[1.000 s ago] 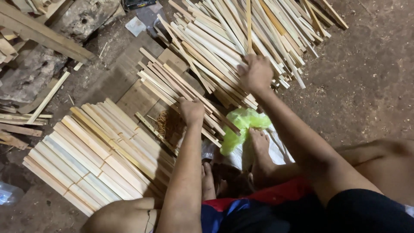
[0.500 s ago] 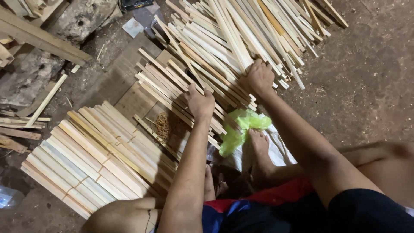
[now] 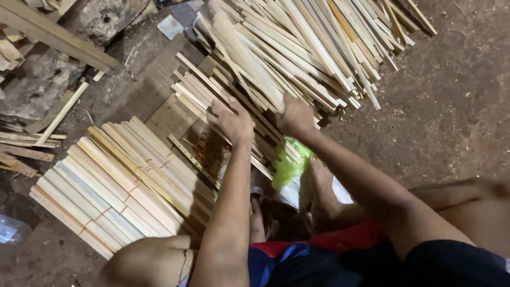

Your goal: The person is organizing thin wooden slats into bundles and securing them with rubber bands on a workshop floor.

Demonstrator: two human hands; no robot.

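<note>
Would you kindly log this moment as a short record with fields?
Setting: dirt floor, person seated
Left hand: resting on loose wooden slats, grip unclear
Right hand: on the same slats, grip unclear
Bundles: tied slat bundles by the left arm
Other: green plastic bag under the right wrist; rubber bands on a board

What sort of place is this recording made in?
Probably a small, informal woodworking spot where the person sits on a dirt floor. A big loose pile of thin wooden slats lies ahead, both hands in it, with banded bundles of slats and offcut scraps alongside.
</note>
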